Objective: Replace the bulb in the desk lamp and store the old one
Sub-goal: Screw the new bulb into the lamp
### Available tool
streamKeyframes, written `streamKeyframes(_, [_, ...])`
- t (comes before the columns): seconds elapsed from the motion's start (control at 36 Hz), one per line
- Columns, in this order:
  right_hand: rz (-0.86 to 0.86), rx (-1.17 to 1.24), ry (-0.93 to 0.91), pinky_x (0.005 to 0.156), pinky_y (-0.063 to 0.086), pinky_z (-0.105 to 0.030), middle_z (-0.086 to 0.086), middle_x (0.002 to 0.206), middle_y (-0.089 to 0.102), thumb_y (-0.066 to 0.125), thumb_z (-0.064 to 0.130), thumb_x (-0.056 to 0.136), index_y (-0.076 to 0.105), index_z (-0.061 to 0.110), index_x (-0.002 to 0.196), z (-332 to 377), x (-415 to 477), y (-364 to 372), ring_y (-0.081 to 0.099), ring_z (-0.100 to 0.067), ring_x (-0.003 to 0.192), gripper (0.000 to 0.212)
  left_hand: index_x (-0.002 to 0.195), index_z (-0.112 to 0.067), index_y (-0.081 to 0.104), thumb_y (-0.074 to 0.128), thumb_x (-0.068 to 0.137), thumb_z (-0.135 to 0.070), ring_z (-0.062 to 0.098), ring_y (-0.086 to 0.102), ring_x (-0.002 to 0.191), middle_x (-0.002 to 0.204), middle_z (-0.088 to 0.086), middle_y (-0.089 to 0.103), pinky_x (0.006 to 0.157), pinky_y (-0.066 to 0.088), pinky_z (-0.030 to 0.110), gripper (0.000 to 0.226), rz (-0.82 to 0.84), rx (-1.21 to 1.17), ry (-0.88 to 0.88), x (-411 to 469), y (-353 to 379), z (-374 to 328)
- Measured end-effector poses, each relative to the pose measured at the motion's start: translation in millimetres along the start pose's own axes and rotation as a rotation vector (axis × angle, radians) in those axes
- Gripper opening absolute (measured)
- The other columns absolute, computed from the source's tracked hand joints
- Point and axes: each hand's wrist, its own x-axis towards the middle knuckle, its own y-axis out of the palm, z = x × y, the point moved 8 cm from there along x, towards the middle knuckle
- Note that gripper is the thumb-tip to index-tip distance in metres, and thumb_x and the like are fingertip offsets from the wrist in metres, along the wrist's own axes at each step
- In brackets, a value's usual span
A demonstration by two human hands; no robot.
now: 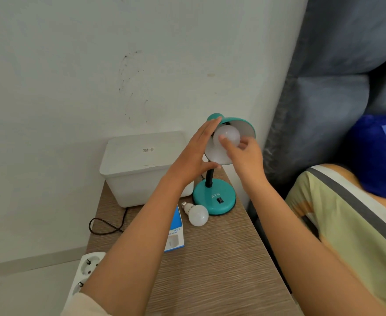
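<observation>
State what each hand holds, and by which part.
Right hand: bulb in the lamp, by its globe. Left hand: lamp shade, braced at its left side.

One camera sits on the person's head, looking forward and down, close to the desk [221,258] by the wall [73,65].

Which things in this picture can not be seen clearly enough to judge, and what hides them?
Head view:
- Socket and base of the bulb in the lamp: hidden inside the shade; screwed in or loose, cannot tell.
- Bulb box: the left forearm covers most of it; print too small to read.
- Power strip: partly behind the same forearm.
- Which bulb is old, this one or the loose bulb: unclear.
- White bin: lid shut, contents hidden.
</observation>
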Motion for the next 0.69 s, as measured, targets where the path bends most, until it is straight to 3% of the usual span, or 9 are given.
streamKeyframes(0.06, [-0.008,0.008,0.002,0.091,0.05,-0.032,-0.002,0.113,0.058,0.061,0.045,0.082,0.05,0.01,0.119,-1,0,0,0.059,-0.014,0.101,0.052,0.146,-0.028,0.014,0.081,0.067,-0.003,-0.008,0.017,0.132,0.146,-0.016,0.018,0.104,0.013,-0.001,0.106,0.0,0.002,0.004,0,-1,0])
streamKeyframes(0.17, [-0.068,-0.106,-0.132,0.089,0.045,-0.024,0.001,0.118,0.049,0.063,0.035,0.084,0.042,0.011,0.125,12,-8,-1,0.049,-0.011,0.106,0.053,0.142,-0.03,0.013,0.081,0.068,-0.004,-0.008,0.017,0.132,0.146,-0.015,0.018,0.106,0.013,0.001,0.104,-0.008,0.006,0.02,1,1,-1])
streamKeyframes(0.25, [-0.002,0.024,0.006,0.085,0.051,-0.027,-0.005,0.113,0.058,0.059,0.039,0.086,0.048,0.01,0.114,4,0,0,0.058,-0.013,0.096,0.042,0.145,-0.029,0.014,0.081,0.067,-0.003,-0.008,0.018,0.131,0.145,-0.015,0.019,0.103,0.013,-0.002,0.105,-0.008,0.004,0.006,0,0,0])
streamKeyframes(0.31, [0.009,0.078,0.053,0.087,0.05,-0.028,-0.006,0.118,0.057,0.059,0.042,0.085,0.047,0.009,0.12,3,0,0,0.058,-0.011,0.096,0.05,0.146,-0.027,0.015,0.081,0.067,-0.002,-0.007,0.018,0.132,0.145,-0.015,0.019,0.103,0.014,-0.002,0.106,0.0,0.005,0.001,0,1,0])
streamKeyframes(0.42, [-0.053,-0.091,-0.134,0.087,0.043,-0.023,0.002,0.116,0.049,0.068,0.034,0.08,0.043,0.012,0.124,18,-6,-2,0.051,-0.011,0.105,0.056,0.145,-0.026,0.014,0.081,0.067,-0.002,-0.009,0.016,0.131,0.145,-0.014,0.018,0.103,0.013,-0.002,0.106,-0.004,0.011,0.006,1,2,0])
streamKeyframes(0.53, [0.027,0.106,0.093,0.087,0.053,-0.032,-0.003,0.107,0.06,0.062,0.042,0.083,0.052,0.012,0.109,-2,0,1,0.063,-0.013,0.092,0.041,0.145,-0.027,0.014,0.08,0.067,-0.003,-0.006,0.018,0.131,0.145,-0.016,0.018,0.103,0.013,-0.002,0.105,-0.006,0.008,0.0,0,-1,0])
streamKeyframes(0.61, [-0.051,-0.051,-0.096,0.093,0.046,-0.029,-0.002,0.12,0.052,0.067,0.038,0.08,0.043,0.014,0.123,12,-5,-2,0.052,-0.015,0.11,0.054,0.144,-0.032,0.013,0.081,0.068,-0.004,-0.007,0.016,0.132,0.146,-0.017,0.017,0.104,0.012,-0.001,0.106,0.001,0.01,0.003,1,2,-1])
streamKeyframes(0.69, [-0.072,-0.124,-0.183,0.092,0.045,-0.028,-0.002,0.12,0.051,0.068,0.035,0.08,0.044,0.014,0.122,18,-7,-1,0.051,-0.015,0.111,0.052,0.142,-0.034,0.012,0.082,0.068,-0.006,-0.005,0.017,0.134,0.149,-0.012,0.019,0.106,0.013,0.0,0.105,-0.012,0.008,0.009,2,1,-1])
